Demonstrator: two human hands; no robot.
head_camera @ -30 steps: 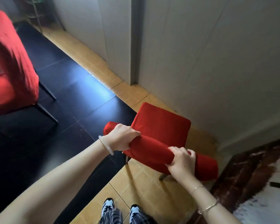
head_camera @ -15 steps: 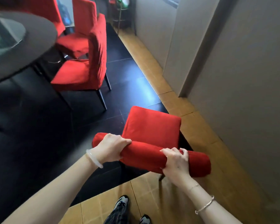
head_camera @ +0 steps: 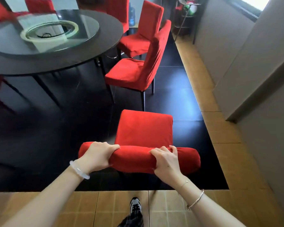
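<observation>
A red fabric-covered chair [head_camera: 144,128] stands in front of me on the black floor, its seat facing away towards the table. My left hand [head_camera: 97,155] grips the left part of the chair's padded top rail. My right hand [head_camera: 166,161] grips the rail's right part, fingers curled over the top. Both wrists wear bracelets. The chair's legs are mostly hidden beneath the backrest and my arms.
A round dark table [head_camera: 56,51] with a glass turntable stands at upper left. Two more red chairs [head_camera: 138,69] sit at its right side. A grey wall [head_camera: 261,79] runs along the right. Tan tiles [head_camera: 220,128] border the black floor. My shoe [head_camera: 135,204] is below.
The chair and I have swung left, away from the wall, so it now faces the table. The table and other chairs have come into view. Both hands kept their grip.
</observation>
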